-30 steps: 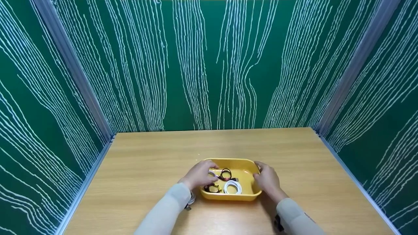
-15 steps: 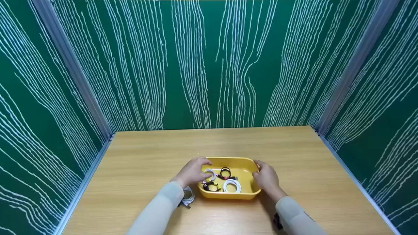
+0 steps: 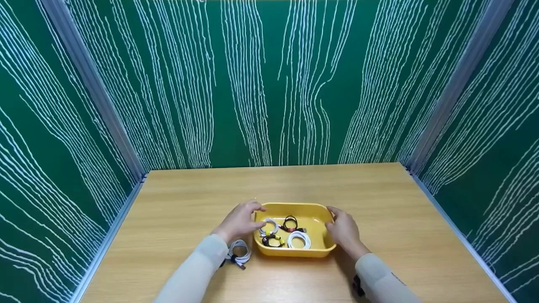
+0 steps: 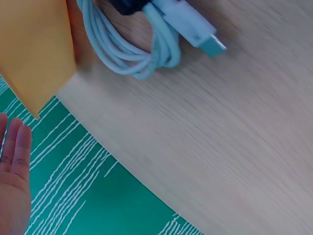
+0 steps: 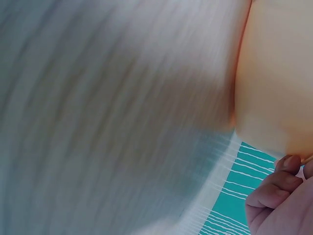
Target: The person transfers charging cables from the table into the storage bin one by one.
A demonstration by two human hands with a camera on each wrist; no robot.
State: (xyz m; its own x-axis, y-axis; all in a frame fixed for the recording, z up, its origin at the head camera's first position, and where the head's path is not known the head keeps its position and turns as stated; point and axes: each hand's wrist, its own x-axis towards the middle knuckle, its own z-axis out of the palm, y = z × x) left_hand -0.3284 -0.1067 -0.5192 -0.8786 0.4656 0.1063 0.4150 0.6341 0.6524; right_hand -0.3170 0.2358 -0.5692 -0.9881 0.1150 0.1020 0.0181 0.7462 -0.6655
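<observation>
A shallow yellow plastic tray (image 3: 294,252) stands on the table. My right hand (image 3: 345,230) grips its right rim, thumb inside the wall and fingers outside. At the left rim is my left hand (image 3: 239,220), holding nothing, its thumb and fingers spread apart. Inside the tray lie a coiled white cable (image 3: 308,240), a black cable with a red band (image 3: 290,230), a black cable with yellow ends (image 3: 280,240) and a white cable with a yellow part (image 3: 268,232). Outside, left of the tray, a coiled white USB cable (image 4: 105,44) with a dark tie lies on the table.
The wooden table (image 3: 202,189) is enclosed by green walls (image 3: 269,105) with wavy white lines. Grey metal posts (image 3: 113,122) stand at the back corners. Bare tabletop stretches behind and to both sides of the tray.
My left hand has drawn back leftward from over the tray to its left rim. The white cables beneath it now show more fully. My right hand stays at the right rim.
</observation>
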